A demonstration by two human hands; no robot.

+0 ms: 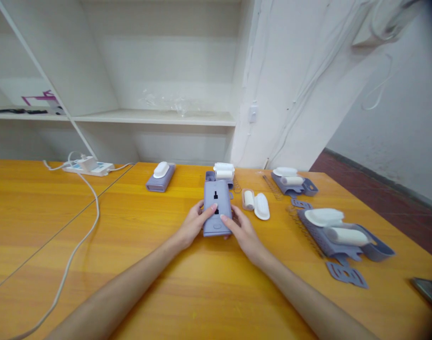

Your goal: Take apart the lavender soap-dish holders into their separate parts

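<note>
Between my two hands is a purple-grey plastic case (pixel 217 204), a flat oblong box with dark slots in its face and a small oval near its lower edge. My left hand (pixel 197 221) grips its left side, thumb on the face. On the right side my right hand (pixel 241 230) grips it too, thumb near the lower slot. The fingers beneath are hidden. Just right of the case lie a white roller (pixel 249 200) and a white ribbed oval part (pixel 262 207). Behind the case, partly covered by it, are another white roller (pixel 224 174) and purple-grey parts.
A similar case (pixel 161 178) with a white oval piece on top stands back left. Groups of purple-grey parts (pixel 329 241), white pieces and springs (pixel 306 231) lie to the right. A power strip (pixel 89 166) with a white cable (pixel 90 241) occupies the left. A dark flat device (pixel 428 290) sits at the right edge.
</note>
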